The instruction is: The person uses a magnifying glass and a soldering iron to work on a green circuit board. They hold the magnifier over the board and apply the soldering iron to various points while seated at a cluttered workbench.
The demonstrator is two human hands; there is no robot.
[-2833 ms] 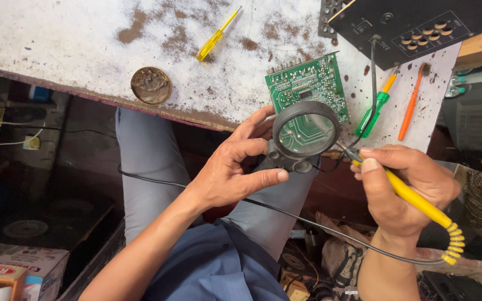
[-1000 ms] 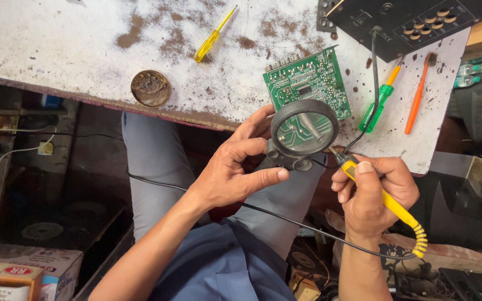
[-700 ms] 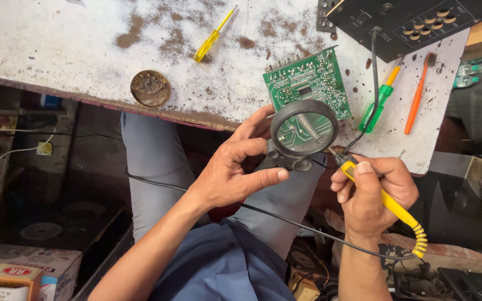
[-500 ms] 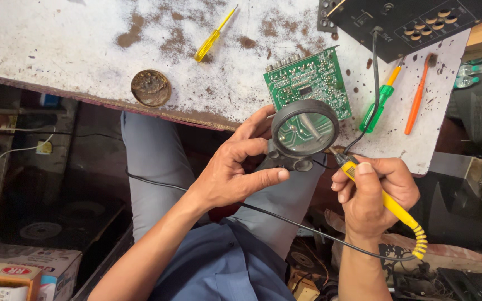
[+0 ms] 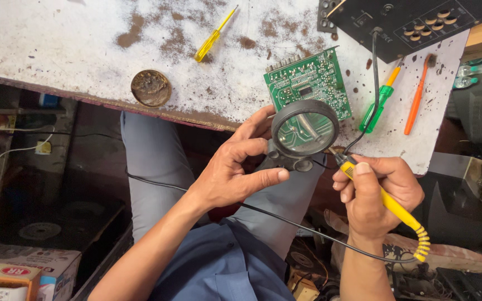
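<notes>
My left hand [image 5: 235, 170] grips the base of a black-framed magnifying glass [image 5: 304, 131], held over the near edge of a green circuit board [image 5: 307, 82] that lies on the worn white table [image 5: 73, 50]. My right hand [image 5: 372, 192] holds a yellow-handled soldering iron [image 5: 389, 207] like a pen, its tip pointing up-left under the lens. A black cord runs from the iron's spring end across my lap.
On the table lie a yellow screwdriver [image 5: 213, 36], a round rusty tin [image 5: 150, 87], a green-and-orange screwdriver [image 5: 380, 100] and an orange tool [image 5: 417, 97]. A black device panel [image 5: 414, 22] sits at the far right. Boxes [image 5: 23, 273] stand on the floor at the left.
Both hands keep the same grips. My right hand has drawn in closer to the magnifier since the oldest frame; over the last second almost nothing has moved.
</notes>
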